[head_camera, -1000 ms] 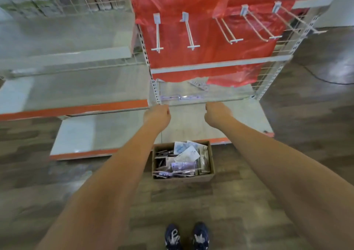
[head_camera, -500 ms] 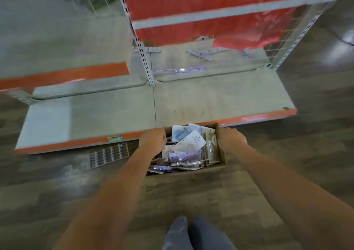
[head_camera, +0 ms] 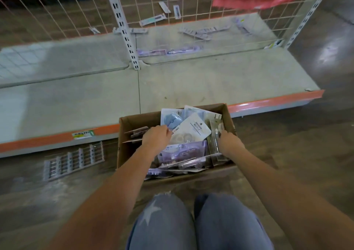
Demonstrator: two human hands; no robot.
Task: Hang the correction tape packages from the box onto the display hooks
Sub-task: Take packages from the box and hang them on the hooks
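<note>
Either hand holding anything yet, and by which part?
Cannot tell. Both hands are down in the brown cardboard box: left hand on the white package, right hand at the clear packages; fingers hidden.

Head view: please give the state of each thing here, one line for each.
cardboard box: open, on floor, full of packages
white package: lying on top, tilted
left hand: reaching among packages
right hand: inside box at right wall
bottom shelf: bare
</note>
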